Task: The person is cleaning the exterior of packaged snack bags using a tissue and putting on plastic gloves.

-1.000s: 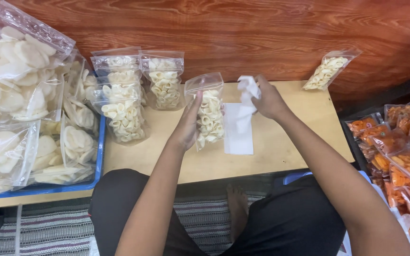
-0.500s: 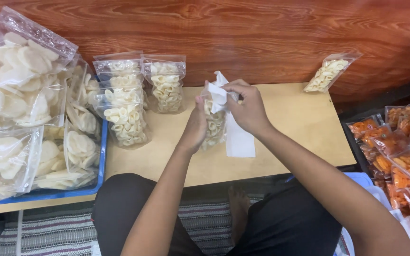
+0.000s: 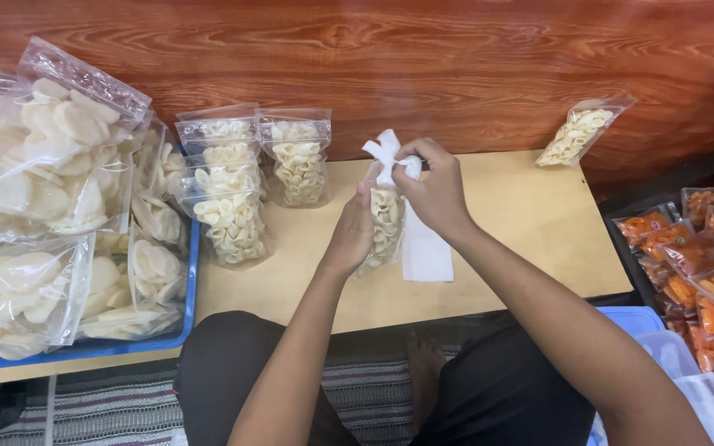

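A left hand (image 3: pixel 355 235) is gripping a clear plastic bag of pale ring-shaped crackers (image 3: pixel 384 227) upright above the light wooden table (image 3: pixel 530 223), while the right hand (image 3: pixel 433 192) is pinching a white paper slip (image 3: pixel 387 154) at the bag's mouth.

Looks like a small home snack-packing spot, not a factory: low wooden table (image 3: pixel 522 223) against a wood-grain wall (image 3: pixel 456 58), person seated on a striped floor mat (image 3: pixel 126 405) (bare foot visible). Clear bags of pale crackers (image 3: pixel 43 165) fill a blue tray (image 3: pixel 84 351); orange snack packs (image 3: pixel 696 256) stacked at right.
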